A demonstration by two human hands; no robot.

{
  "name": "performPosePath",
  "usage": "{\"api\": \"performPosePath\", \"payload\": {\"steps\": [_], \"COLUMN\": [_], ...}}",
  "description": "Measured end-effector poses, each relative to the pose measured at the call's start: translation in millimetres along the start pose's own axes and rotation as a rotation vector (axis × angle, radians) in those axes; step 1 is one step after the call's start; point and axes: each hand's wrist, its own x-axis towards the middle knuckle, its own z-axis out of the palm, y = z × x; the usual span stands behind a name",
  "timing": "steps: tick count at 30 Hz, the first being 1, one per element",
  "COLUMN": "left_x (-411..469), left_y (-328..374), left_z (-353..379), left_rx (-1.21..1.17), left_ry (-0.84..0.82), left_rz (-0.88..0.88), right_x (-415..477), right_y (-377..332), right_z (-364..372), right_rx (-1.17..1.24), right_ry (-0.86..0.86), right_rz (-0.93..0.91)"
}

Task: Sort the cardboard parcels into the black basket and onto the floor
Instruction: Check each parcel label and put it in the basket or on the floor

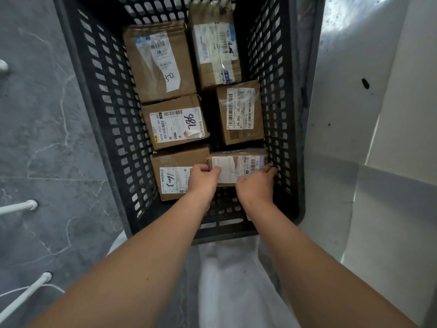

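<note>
both the left hand point(203, 177) and right hand point(256, 183) grip one parcel point(233, 165) inside the basket point(99, 95).

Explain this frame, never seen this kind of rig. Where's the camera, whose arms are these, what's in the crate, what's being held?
There is no machine here. A person works with bare hands, and the single picture comes from a wide-angle camera worn on their head, looking down along both arms. Below stands a black basket with slotted walls, on a grey marbled floor. Six cardboard parcels with shipping labels are in it. Five lie flat, such as the parcel with big handwritten digits. The sixth, a small parcel nearest the person on the right side, is the one held. The left hand has its grip on the left end, and the right hand on the right end, close to the basket wall. One picture cannot tell whether it is going in or coming out.
</note>
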Motion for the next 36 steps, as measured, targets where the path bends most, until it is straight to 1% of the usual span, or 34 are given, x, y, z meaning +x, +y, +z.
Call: {"api": "performPosePath", "payload": {"steps": [3, 5, 7, 9, 12, 16, 19, 22, 24, 26, 28, 30, 33, 34, 36], "left_x": [2.2, 0.7, -1.1, -3.1, -5.4, -4.9, -3.5, -5.3, -8.1, -11.3, -12.6, -9.1, 5.0, 8.8, 15.2], "left_y": [-2.6, -0.4, -0.3, -0.6, 2.7, 6.6, 7.8, 5.2, 2.4, -1.1, -4.6, -4.9, -2.4, -1.3, 2.0], "left_z": [1.5, 3.0, 3.4, 3.1, 3.4, 2.4, 2.6, 7.5, 11.8, 16.6, 21.4, 24.0, 26.8, 27.6, 28.6], "left_rx": [0.027, 0.068, 0.092, 0.087, 0.055, 0.059, 0.044, -0.025, -0.055, -0.027, 0.024, 0.094, 0.195, 0.224, 0.273], "left_ry": [0.023, 0.053, 0.085, 0.099, 0.095, 0.059, 0.054, 0.071, 0.068, 0.061, 0.070, 0.099, 0.164, 0.174, 0.196], "left_rz": [0.027, 0.056, 0.087, 0.095, 0.078, 0.114, 0.118, 0.129, 0.134, 0.131, 0.119, 0.088, 0.031, 0.025, 0.040], "right_x": [-3.9, -15.0, -27.2, -34.1, -24.7, 3.3, 11.3, 13.9, 25.0, 37.7, 42.6, 38.1, 28.3, 24.9, 14.4], "right_y": [-5.4, -4.8, -4.5, -2.9, 2.3, 10.7, 13.8, 13.3, 7.9, 2.7, 5.0, 12.5, 13.2, 11.5, 9.6], "right_z": [-5.4, -0.6, 6.7, 14.5, 20.1, 13.2, 15.5, 21.5, 14.4, 3.5, -1.3, 1.3, 9.1, 12.4, 21.0], "right_rx": [-0.121, -0.049, 0.097, 0.155, 0.168, 0.079, 0.058, 0.027, 0.000, -0.064, -0.064, -0.002, 0.209, 0.235, 0.220], "right_ry": [-0.005, 0.036, 0.064, -0.008, -0.153, -0.291, -0.344, -0.333, -0.355, -0.420, -0.472, -0.435, -0.206, -0.166, -0.160], "right_rz": [0.026, 0.003, -0.029, -0.028, -0.015, -0.059, -0.104, -0.126, -0.120, -0.110, -0.118, -0.129, -0.058, -0.040, -0.038]}}
